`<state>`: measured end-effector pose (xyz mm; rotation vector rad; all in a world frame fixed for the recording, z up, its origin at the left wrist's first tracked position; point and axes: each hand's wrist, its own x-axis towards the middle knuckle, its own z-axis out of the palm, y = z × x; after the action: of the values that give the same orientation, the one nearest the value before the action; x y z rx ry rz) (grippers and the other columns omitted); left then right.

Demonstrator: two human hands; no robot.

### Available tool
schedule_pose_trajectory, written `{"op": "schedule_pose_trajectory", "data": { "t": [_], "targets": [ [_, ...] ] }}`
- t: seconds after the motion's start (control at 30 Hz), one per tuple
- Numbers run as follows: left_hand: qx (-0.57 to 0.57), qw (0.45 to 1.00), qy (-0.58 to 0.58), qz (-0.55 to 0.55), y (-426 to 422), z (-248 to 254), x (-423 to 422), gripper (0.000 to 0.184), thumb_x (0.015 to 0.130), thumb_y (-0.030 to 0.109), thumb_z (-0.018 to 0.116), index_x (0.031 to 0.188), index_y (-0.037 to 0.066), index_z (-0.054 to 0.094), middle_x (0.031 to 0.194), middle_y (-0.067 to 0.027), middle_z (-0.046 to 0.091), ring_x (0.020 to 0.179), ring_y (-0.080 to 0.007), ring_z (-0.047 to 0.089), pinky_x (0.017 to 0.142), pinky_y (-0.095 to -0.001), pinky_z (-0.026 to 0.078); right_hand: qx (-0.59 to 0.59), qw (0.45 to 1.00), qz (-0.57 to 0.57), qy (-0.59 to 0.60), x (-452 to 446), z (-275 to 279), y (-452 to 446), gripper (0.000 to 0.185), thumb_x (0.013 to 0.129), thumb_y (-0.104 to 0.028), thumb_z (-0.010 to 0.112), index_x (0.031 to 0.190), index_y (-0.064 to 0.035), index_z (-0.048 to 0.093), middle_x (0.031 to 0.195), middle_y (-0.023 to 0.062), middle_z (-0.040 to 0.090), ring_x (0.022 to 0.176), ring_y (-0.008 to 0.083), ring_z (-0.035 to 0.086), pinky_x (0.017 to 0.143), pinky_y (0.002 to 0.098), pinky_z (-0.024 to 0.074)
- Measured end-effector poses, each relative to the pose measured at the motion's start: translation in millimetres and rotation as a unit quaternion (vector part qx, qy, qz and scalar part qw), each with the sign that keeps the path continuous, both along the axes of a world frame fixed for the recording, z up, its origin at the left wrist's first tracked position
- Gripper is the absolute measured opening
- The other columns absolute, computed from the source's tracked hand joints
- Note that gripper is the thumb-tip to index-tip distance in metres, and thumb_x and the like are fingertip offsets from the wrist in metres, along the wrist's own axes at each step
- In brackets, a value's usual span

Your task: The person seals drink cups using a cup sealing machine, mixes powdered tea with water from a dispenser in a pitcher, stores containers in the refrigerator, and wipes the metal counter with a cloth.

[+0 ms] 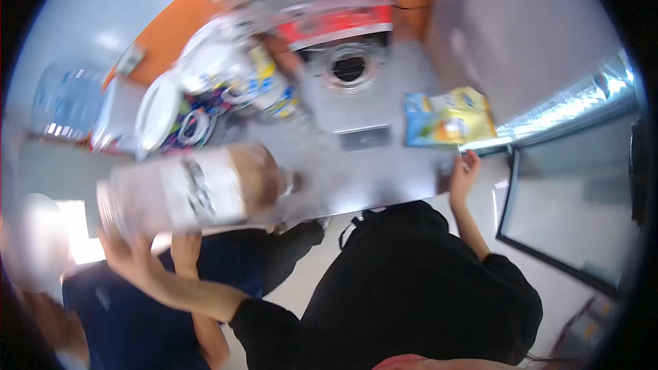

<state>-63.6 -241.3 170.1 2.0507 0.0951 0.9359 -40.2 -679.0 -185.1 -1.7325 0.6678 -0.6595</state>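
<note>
A large clear plastic jar (257,179) with a white label and brown contents lies nearly sideways in the air above the steel table's front edge. My left hand (130,258) grips it at its left end, from below; motion blurs the jar. By the table's right front corner is my right hand (466,168), its fingers loosely apart, with nothing visible in them. Just beyond its fingertips sits a yellow and blue packet (452,118).
The steel table (373,171) has a round opening (349,68) and a red panel (343,24) behind it. White tubs and bags (205,62) crowd its left side. A co-worker in navy (157,301) stands close on my left, one hand (185,250) below the jar. A glass door (572,199) stands at right.
</note>
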Motion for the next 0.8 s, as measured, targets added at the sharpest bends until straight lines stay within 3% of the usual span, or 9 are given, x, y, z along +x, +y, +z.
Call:
{"op": "schedule_pose_trajectory", "data": {
  "t": [0.13,0.17,0.23,0.27,0.37,0.47,0.53,0.67,0.8],
  "targets": [
    [-0.026,0.968,0.081,-0.236,-95,-36,-10,0.057,0.046,0.028,0.080,0.086,-0.003,0.054,0.094,-0.0195,0.057,0.097,-0.0326,0.052,0.084,-0.0403,0.039,-0.084,0.983,-0.119,0.109,32,-6,10,0.041,0.079,-0.024,0.058,0.109,0.0019,0.048,0.108,0.0113,0.048,0.102,0.0172,0.043,0.086,0.0290,0.0350],
    [0.140,0.904,0.133,-0.382,-105,-34,4,0.047,0.043,0.025,0.080,0.071,-0.003,0.055,0.099,-0.0246,0.055,0.095,-0.0338,0.054,0.081,-0.0382,0.042,-0.143,0.968,-0.114,0.170,39,14,15,0.041,0.080,-0.026,0.057,0.109,0.0024,0.049,0.107,0.0104,0.049,0.100,0.0164,0.044,0.086,0.0287,0.0343],
    [0.158,0.882,0.138,-0.421,-141,-79,12,0.038,0.047,0.022,0.079,0.059,0.003,0.049,0.108,-0.0198,0.054,0.082,-0.0277,0.059,0.067,-0.0288,0.047,0.122,0.989,-0.044,0.073,50,9,7,0.038,0.082,-0.027,0.055,0.107,0.0018,0.050,0.103,0.0080,0.052,0.095,0.0145,0.046,0.084,0.0271,0.0353],
    [0.193,0.864,0.164,-0.435,-155,-95,20,0.036,0.049,0.024,0.078,0.060,0.005,0.049,0.113,-0.0134,0.052,0.079,-0.0247,0.059,0.065,-0.0288,0.047,0.248,0.969,0.000,0.017,55,7,1,0.037,0.083,-0.027,0.054,0.105,0.0014,0.051,0.101,0.0067,0.053,0.092,0.0136,0.047,0.083,0.0263,0.0358],
    [0.132,0.865,0.191,-0.445,-182,-154,33,0.035,0.051,0.025,0.076,0.061,0.006,0.049,0.117,-0.0121,0.050,0.079,-0.0247,0.059,0.064,-0.0296,0.047,0.194,0.975,-0.038,-0.104,37,35,-14,0.032,0.085,-0.026,0.051,0.105,-0.0005,0.051,0.094,0.0036,0.054,0.087,0.0109,0.048,0.079,0.0243,0.0373],
    [0.170,0.874,0.164,-0.424,-206,-179,40,0.034,0.053,0.025,0.075,0.062,0.007,0.048,0.118,-0.0116,0.049,0.082,-0.0245,0.058,0.065,-0.0310,0.047,0.043,0.994,0.006,-0.098,-8,98,-32,0.030,0.088,-0.029,0.045,0.104,-0.0039,0.050,0.090,0.0021,0.054,0.082,0.0077,0.048,0.072,0.0214,0.0395],
    [0.169,0.878,0.171,-0.414,-219,-181,50,0.033,0.055,0.025,0.074,0.063,0.006,0.048,0.120,-0.0123,0.047,0.087,-0.0255,0.057,0.068,-0.0320,0.047,0.061,0.995,0.064,-0.035,-33,108,-57,0.032,0.089,-0.030,0.042,0.104,-0.0027,0.050,0.091,0.0014,0.054,0.081,0.0056,0.047,0.073,0.0206,0.0394],
    [0.193,0.904,0.099,-0.369,-244,-198,74,0.033,0.057,0.025,0.073,0.067,0.007,0.047,0.121,-0.0131,0.045,0.095,-0.0278,0.053,0.072,-0.0327,0.046,0.077,0.992,0.028,-0.095,-51,143,-57,0.032,0.089,-0.029,0.042,0.106,-0.0023,0.049,0.094,0.0029,0.054,0.084,0.0072,0.049,0.076,0.0223,0.0397],
    [0.205,0.880,0.165,-0.396,-249,-205,91,0.050,0.062,0.032,0.069,0.101,0.009,0.047,0.133,-0.0207,0.023,0.116,-0.0357,0.032,0.090,-0.0460,0.030,0.130,0.982,-0.003,-0.135,-63,144,-64,0.033,0.089,-0.029,0.042,0.107,-0.0016,0.048,0.095,0.0031,0.054,0.084,0.0081,0.050,0.076,0.0234,0.0401]
  ]
}}
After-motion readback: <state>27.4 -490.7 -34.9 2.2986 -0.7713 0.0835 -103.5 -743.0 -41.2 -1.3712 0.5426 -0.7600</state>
